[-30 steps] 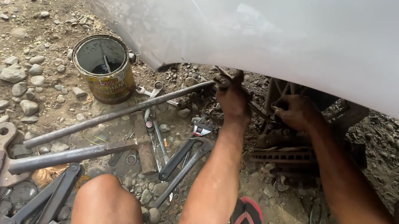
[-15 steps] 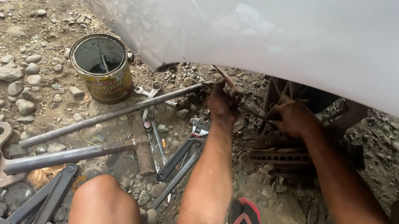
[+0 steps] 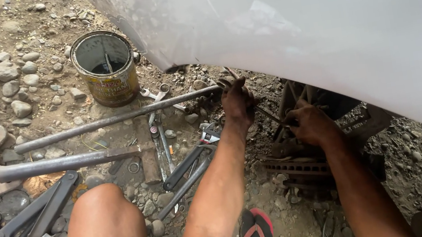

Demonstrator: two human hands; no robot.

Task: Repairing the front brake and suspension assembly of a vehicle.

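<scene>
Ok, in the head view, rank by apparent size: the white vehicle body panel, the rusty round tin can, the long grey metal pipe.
1. White vehicle body panel, by far.
2. Long grey metal pipe: longest, but thin.
3. Rusty round tin can: shorter, bulkier; its ranking against the pipe is unsure.

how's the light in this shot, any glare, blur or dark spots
Head view: soft daylight, no hard shadows on the gravel; the white car body is bright and nearly featureless; the space beneath it, around the right hand, is deep in shadow; the tin can and left hand are sharp.
</scene>
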